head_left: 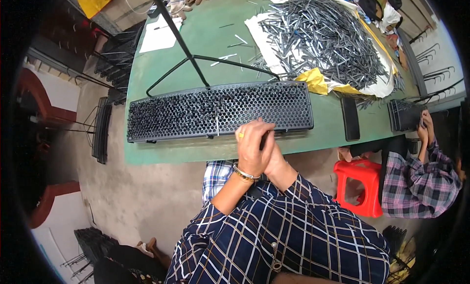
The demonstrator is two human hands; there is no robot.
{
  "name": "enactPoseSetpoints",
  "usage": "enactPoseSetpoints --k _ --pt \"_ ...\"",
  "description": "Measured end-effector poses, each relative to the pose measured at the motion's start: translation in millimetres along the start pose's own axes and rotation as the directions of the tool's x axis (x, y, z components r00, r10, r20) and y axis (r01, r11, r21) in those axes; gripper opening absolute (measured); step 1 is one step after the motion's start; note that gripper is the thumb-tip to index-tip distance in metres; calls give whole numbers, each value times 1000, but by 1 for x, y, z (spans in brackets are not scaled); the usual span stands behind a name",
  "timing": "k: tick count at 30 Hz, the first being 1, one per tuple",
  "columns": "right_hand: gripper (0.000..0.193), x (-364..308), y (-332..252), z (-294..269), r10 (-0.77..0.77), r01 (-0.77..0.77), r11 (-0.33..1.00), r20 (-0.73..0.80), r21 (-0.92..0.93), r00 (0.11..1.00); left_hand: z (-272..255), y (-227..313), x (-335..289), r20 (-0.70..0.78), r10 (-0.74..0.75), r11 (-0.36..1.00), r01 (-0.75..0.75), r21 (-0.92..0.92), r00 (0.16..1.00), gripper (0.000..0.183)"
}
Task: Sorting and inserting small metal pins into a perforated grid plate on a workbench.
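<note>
My left hand point(251, 149), with a yellow ring and bracelets, is closed and pressed together with my right hand point(277, 162) at the table's front edge. Something dark shows between them, too small to make out. Much of my right hand is hidden behind the left. Just beyond my fingers lies a long black perforated panel point(289, 105) with a wire frame point(193, 57) rising from its far side. Dark pieces crowd the panel's left half; the right half shows mostly bare holes. One thin silvery strip point(217, 122) lies across the middle.
A big heap of thin dark metal strips point(323, 44) covers white and yellow sheeting on the green table point(210, 39). White paper point(159, 36) and a black flat block point(349, 118) lie there too. A co-worker in plaid point(416, 178) sits right, by a red stool point(360, 186).
</note>
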State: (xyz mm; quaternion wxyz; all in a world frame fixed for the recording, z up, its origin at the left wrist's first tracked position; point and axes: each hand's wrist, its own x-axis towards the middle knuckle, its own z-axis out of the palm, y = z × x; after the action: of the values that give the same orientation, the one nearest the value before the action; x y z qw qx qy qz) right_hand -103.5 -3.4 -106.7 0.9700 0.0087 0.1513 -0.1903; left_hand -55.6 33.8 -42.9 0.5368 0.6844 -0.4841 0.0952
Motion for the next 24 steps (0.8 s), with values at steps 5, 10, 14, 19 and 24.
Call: enactPoseSetpoints --k 5,10,14,19,24 --pt "27 15 -19 -46 -33 41 994 78 -98 996 10 6 -4 -2 -43 983 41 -179 999 19" --pt "16 8 -26 25 -327 147 811 -230 -567 917 6 4 -12 -49 -174 963 160 -217 984 29" --pt "20 23 -36 37 -252 93 843 -236 -530 938 12 9 -13 -72 -584 565 341 -751 809 43" --pt "37 19 -49 53 -256 282 1 273 -959 927 -37 -23 -11 809 -530 -399 767 -502 254 57" --pt "34 20 -39 69 124 582 -306 575 -753 809 -60 -37 -33 921 -207 -463 796 -389 330 53"
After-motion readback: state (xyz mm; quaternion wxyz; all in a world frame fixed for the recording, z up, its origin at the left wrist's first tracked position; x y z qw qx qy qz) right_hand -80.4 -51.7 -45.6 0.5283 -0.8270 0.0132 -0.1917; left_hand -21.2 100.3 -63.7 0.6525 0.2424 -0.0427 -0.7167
